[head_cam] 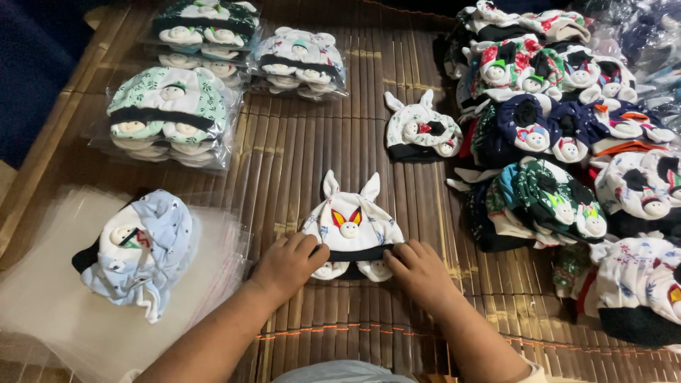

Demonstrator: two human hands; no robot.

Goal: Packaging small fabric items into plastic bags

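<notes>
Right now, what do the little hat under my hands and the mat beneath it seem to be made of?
Hat: soft printed knit fabric, likely cotton; matte, it creases where the left hand and right hand press. Mat: thin brown slats, probably bamboo, slightly glossy.

Two bare forearms came up from the bottom edge of the view, each ending in a bare hand. The left hand point(286, 265) had short, rounded fingers and carried no ring, watch or band, and the right hand point(418, 273) was just as plain. Neither forearm wore a sleeve along the stretch that showed. At the right forearm's lower end, near the bottom corner, a sliver of pale cream cloth point(533, 370) appeared (too little of it showed to tell whether it was a sleeve). Between the two forearms, at the very bottom, sat a curved patch of light grey cloth point(344, 372), smooth and unpatterned.
</notes>
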